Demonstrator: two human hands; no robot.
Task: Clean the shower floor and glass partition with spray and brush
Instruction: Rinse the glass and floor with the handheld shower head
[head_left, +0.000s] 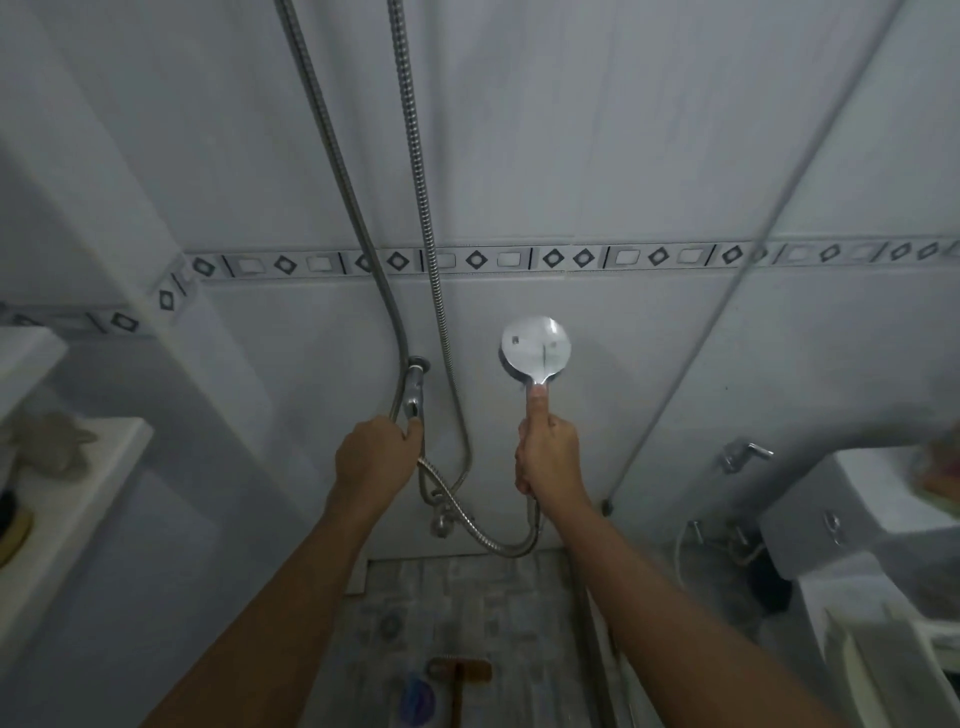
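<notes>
Chrome shower head (536, 349), round back to the camera, is gripped by the right hand (548, 457), fingers wrapped round the handle and hiding most of it, thumb straight along its neck. The left hand (374, 457) clasps the tap lever (414, 396), covering its end, the hose (485, 538) looping below. Low on the shower floor (519, 597) lie a wooden brush (460, 673) and a blue object (417, 701), blurred and cut off; the glass partition (779, 364) stands at right.

Both forearms are bare along all their visible length, from the lower edge up to the wrists. The left grip (371, 457) and the right grip (548, 460) are bare hands; the right thumb shows a short nail
</notes>
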